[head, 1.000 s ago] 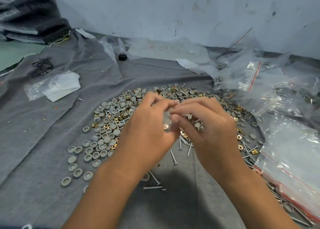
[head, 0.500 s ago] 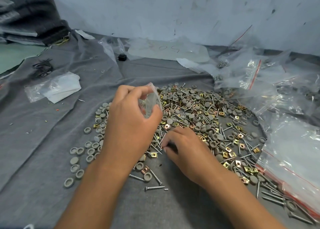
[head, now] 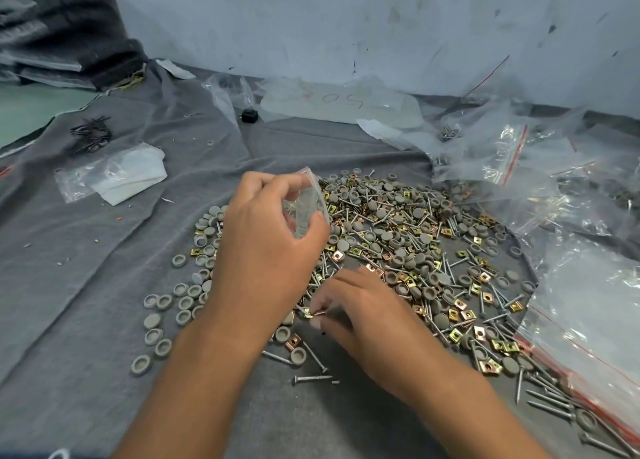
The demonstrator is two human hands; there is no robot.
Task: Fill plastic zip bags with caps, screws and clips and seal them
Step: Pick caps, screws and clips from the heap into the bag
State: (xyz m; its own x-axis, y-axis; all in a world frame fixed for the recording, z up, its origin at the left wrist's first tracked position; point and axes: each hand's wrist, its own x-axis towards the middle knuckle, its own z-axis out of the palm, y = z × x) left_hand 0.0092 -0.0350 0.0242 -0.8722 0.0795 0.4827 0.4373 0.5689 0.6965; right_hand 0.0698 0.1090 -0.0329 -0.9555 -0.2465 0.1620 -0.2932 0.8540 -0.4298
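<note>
A grey cloth [head: 86,285] covers the table, a heap of caps, screws and clips [head: 398,236] spread at its centre. At eleven o'clock of the heap, the left hand [head: 266,250] pinches a small clear zip bag [head: 308,205] upright. At six, the right hand [head: 367,316] pinches a brass clip [head: 316,314].
</note>
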